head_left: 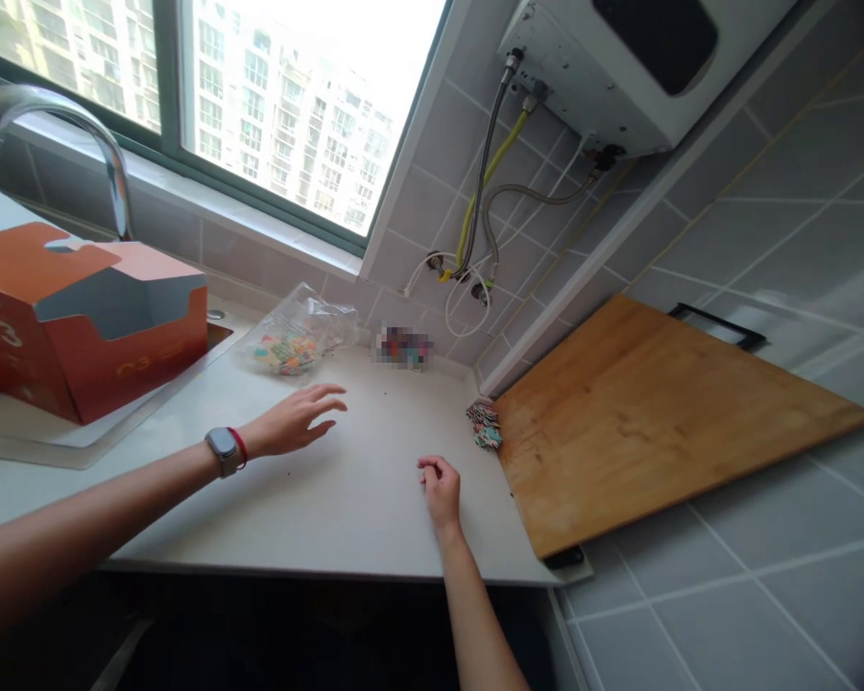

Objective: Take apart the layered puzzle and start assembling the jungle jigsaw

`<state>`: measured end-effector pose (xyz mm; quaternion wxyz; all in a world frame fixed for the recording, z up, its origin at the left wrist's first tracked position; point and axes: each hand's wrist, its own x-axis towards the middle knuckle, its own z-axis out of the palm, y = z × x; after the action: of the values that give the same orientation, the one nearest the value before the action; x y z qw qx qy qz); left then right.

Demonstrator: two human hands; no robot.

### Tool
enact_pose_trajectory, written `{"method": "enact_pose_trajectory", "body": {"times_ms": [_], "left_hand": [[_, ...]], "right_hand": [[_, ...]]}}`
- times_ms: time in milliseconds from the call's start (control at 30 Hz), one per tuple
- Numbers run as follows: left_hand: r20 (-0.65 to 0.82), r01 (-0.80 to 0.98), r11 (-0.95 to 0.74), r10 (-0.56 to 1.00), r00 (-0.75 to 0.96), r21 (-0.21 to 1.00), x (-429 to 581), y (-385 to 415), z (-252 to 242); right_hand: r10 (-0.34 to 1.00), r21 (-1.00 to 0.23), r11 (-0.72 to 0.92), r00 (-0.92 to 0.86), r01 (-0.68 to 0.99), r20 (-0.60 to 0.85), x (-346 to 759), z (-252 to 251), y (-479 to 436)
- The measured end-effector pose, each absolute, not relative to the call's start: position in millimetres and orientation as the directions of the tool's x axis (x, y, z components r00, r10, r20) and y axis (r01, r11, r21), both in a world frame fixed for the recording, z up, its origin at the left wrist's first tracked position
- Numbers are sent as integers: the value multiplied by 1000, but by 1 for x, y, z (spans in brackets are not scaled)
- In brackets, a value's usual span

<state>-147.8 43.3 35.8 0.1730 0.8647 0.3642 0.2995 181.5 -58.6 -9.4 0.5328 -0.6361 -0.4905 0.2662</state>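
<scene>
Head camera: on my remote feed I have the left hand (pixel 295 419) with its thumb and fingers apart, the grip loose and spread. The right hand (pixel 442 491) is curled inward, and I cannot tell from here whether its fingertips pinch anything. Both are over the white counter (pixel 374 523); I can't judge whether either touches it.

Just beyond the left hand I see a clear plastic bag (pixel 299 336) with small colourful pieces (pixel 286 354) inside, lying near the wall. To the right of the right hand, a pile of patterned flat pieces (pixel 485 427) sits against the foot of a wooden board (pixel 662 422), which leans on the tiles. Between bag and pile, close to the wall, I get a pixelated item (pixel 404 347) that I can't read.

Farther left I have an open orange-red box (pixel 140 360), with a curved chrome faucet (pixel 111 158) behind it under the window (pixel 280 115).
</scene>
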Motion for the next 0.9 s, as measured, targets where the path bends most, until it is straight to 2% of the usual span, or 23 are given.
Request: {"method": "enact_pose_trajectory", "body": {"times_ms": [200, 433, 633, 700, 767, 833, 900], "left_hand": [[412, 434, -756, 639, 649, 490, -94, 54, 30], [417, 393, -714, 674, 609, 580, -62, 69, -3], [394, 385, -728, 651, 649, 567, -63, 64, -13], [387, 390, -737, 640, 663, 552, -60, 62, -12], [389, 385, -758, 618, 683, 527, -58, 62, -12], [390, 374, -775, 596, 702, 509, -56, 63, -13], [391, 364, -775, 592, 705, 517, -55, 64, -14]], "right_hand": [[904, -934, 47, 382, 353, 190, 179, -6, -59], [899, -926, 30, 395, 377, 190, 182, -13, -58], [890, -875, 37, 382, 482, 249, 191, -20, -56], [887, -796, 61, 333, 603, 320, 206, -17, -49], [852, -623, 45, 296, 781, 433, 228, -8, -37], [817, -546, 3, 313, 838, 485, 254, 4, -20], [811, -321, -155, 306, 934, 498, 280, 16, -1]]}}
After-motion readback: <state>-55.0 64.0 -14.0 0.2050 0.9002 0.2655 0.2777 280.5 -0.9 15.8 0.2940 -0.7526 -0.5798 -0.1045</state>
